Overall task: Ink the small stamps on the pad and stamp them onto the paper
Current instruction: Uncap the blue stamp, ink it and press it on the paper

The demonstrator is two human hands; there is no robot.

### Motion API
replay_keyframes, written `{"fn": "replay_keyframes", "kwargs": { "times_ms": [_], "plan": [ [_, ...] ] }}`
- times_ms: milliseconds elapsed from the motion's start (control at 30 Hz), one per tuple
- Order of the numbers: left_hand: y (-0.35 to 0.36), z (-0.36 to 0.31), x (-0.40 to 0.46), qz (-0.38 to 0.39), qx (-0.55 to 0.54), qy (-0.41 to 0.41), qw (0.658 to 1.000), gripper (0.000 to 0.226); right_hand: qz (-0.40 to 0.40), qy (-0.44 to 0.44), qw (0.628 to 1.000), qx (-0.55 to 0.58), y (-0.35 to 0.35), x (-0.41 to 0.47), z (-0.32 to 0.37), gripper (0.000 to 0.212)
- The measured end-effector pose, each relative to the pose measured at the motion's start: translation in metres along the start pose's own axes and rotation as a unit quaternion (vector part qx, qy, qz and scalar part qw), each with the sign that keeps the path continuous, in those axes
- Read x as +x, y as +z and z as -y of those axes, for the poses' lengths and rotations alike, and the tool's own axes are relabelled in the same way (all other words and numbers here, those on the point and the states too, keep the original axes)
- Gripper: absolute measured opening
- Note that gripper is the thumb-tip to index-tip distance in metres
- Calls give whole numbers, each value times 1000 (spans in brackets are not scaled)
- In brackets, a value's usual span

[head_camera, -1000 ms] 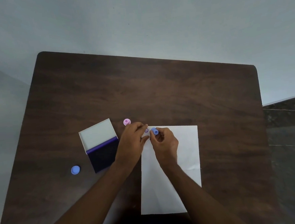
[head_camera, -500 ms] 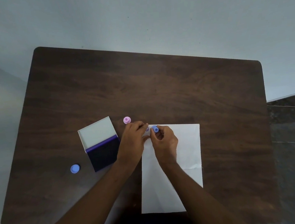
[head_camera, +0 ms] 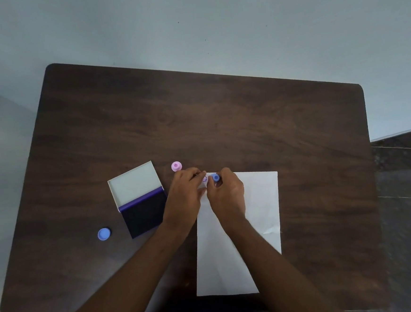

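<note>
Your right hand is closed in a pinch on the blue stamp, holding it at the paper's far-left corner; can't tell if the stamp face is touching the sheet. Your left hand sits just beside it, fingers curled with the tips down on that same corner of the paper, gripping nothing I can see. A small purple print shows on the paper between your two hands, right beside the blue stamp. The paper lies along the table's near edge, roughly centre, long side running away from you, with a faint crease near its right edge. The ink pad is open on the table just left of your left hand: dark pad half nearer you, pale lid flipped back on the far side. The pink stamp stands on the table just beyond your left hand, between the lid and the paper corner, apart from both. A blue cap lies near the ink pad on its left, toward the table's left edge.
</note>
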State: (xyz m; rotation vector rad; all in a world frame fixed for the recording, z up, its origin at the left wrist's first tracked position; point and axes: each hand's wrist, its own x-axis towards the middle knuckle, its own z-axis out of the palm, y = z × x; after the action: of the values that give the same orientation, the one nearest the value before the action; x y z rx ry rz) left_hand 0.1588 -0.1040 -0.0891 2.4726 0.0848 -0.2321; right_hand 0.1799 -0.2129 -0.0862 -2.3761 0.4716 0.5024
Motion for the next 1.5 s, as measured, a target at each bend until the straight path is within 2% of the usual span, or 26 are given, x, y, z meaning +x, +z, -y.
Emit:
{"fn": "replay_keyframes", "kwargs": {
  "times_ms": [200,233,333,400,567,767,967,1000,1100,1167,1333,1467,1500],
  "plan": [
    [2,3,0,-9,-6,-4,1000,34,36,-42,997,-58,-8,2,10,33],
    [5,5,1,10,-1,-16,1000,36,41,-45,996,-62,-9,2,11,33],
    [16,11,11,144,37,-117,982,54,54,-40,995,-69,-11,2,14,36],
    [21,14,15,171,54,-146,973,58,60,-35,995,-72,-12,2,15,38],
    [23,14,16,174,73,-143,972,59,66,-28,995,-68,-12,3,15,39],
    [22,13,7,145,47,-132,979,57,63,-28,996,-63,-12,2,14,41],
    [24,10,22,194,80,-178,961,59,59,-25,996,-55,-10,3,14,35],
    [21,8,22,180,81,-166,966,56,57,-26,997,-54,-10,3,14,34],
    [10,5,6,13,3,-30,999,34,54,-26,997,-54,-10,3,14,34],
    [4,5,1,-28,-12,9,1000,32,52,-26,997,-56,-9,3,13,33],
    [7,7,1,-16,-20,-3,1000,33,51,-28,997,-54,-9,2,13,35],
    [18,6,16,133,86,-114,981,51,52,-27,997,-55,-9,2,13,38],
    [19,7,17,114,76,-96,986,48,52,-26,997,-55,-9,2,13,37]
  ]
}}
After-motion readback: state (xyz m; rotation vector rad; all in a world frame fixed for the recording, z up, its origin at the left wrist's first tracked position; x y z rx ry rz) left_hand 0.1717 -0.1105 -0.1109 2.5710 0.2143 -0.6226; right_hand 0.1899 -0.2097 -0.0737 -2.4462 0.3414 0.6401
